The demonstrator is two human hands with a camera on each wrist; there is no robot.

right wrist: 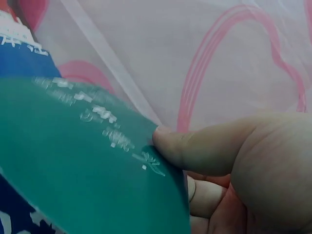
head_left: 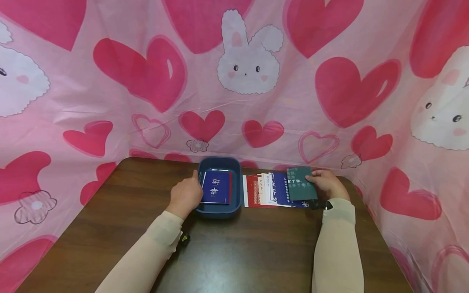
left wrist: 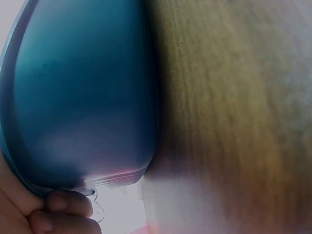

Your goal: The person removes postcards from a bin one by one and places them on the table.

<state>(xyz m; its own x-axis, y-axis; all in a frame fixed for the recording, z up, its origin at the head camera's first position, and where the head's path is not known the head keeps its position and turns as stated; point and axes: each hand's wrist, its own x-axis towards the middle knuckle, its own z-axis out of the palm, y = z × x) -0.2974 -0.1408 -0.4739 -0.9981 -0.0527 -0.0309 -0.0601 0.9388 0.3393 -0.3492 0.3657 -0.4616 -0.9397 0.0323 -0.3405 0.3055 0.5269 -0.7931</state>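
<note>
Right of centre, the right hand point(head_left: 328, 185) pinches the green card point(head_left: 300, 188) by its edge between thumb and fingers, leaving most print uncovered, over overlapping cards point(head_left: 280, 189); at centre, the left hand point(head_left: 185, 194) grips the blue tray point(head_left: 220, 211) with curled fingers, seemingly steadying it.

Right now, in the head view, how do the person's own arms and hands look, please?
The left sleeve and right sleeve are long and cream. The left hand and right hand are ungloved. At the wrists, the left device is black with a yellow-green patch; the right device is mostly black.
</note>
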